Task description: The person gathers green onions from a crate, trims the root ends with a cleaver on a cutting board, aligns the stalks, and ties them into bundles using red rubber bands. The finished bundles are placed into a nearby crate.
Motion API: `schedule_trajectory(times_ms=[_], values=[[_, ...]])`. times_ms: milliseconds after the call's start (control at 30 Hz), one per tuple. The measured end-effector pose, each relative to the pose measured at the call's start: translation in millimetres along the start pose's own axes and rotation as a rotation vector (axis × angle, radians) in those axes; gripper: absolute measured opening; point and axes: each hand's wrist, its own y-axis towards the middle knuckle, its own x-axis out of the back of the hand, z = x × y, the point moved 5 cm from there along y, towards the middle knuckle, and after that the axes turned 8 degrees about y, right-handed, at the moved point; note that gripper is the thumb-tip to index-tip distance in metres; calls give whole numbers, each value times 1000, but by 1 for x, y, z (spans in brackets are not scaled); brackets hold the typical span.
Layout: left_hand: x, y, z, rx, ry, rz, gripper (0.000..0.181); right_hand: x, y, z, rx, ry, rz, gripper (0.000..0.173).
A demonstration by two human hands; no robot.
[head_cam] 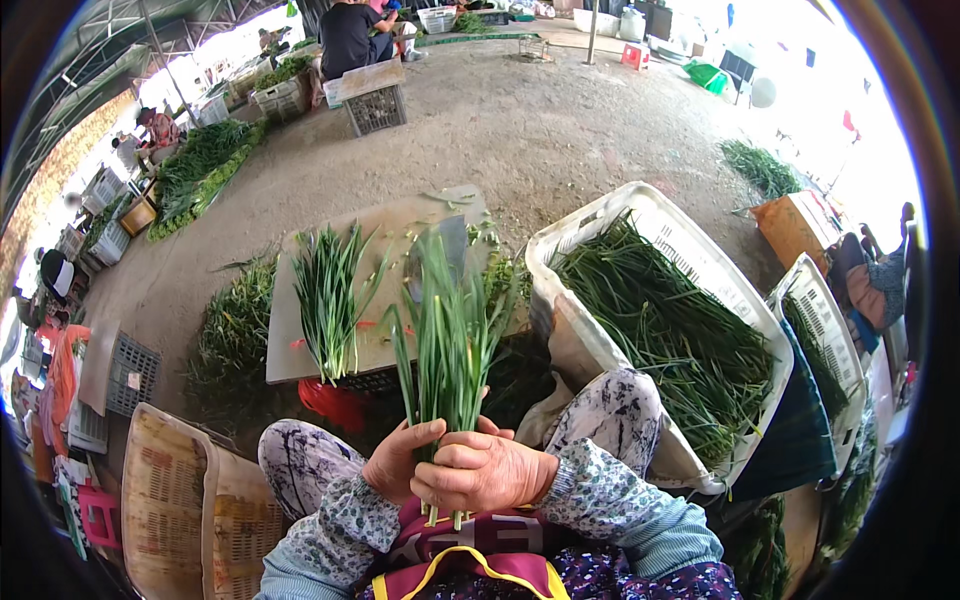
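Observation:
Upright in front of my lap, a bunch of long green leafy stalks, like garlic chives (450, 337), is held between both hands, its pale cut ends poking out below. My left hand (405, 457) closes around it from the left side. My right hand (487, 465) wraps its fingers across the lower stalks. Beyond them, a second bunch of the same greens (328, 300) lies on a pale board (285, 345). A dark flat blade or sheet (454, 240) is on the board, partly hidden behind the held leaves. Leaf scraps are scattered near it.
A white plastic crate (544, 262) full of greens stands at the right, another crate (847, 375) beyond it. Heaped leaves (232, 337) lie left of the board. An empty-looking brown-stained crate (169, 495) is at lower left. Several people sit farther off, one in black (345, 37).

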Motion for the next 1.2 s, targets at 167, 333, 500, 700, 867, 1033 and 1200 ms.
schedule_trajectory(times_ms=[167, 333, 500, 700, 867, 1033, 1200], values=[[24, 6, -16, -181, 124, -171, 58, 12, -8, -2, -129, -173, -50, 45], [23, 10, -32, -369, 124, -253, 36, 23, -40, -19, -526, 59, -236, 38], [31, 17, -28, -415, 238, -414, 45, -1, -52, -36, -976, 513, -369, 29], [38, 21, -18, -401, 218, -450, 38, -34, -81, -50, -1214, 902, -509, 28], [50, 23, -9, -382, 205, -513, 42, -51, -99, -54, -1263, 1011, -568, 27], [49, 28, -10, -371, 171, -481, 44, -46, -100, -57, -1355, 1184, -560, 27], [48, 31, -12, -365, 148, -458, 47, -50, -103, -59, -1286, 1182, -570, 29]])
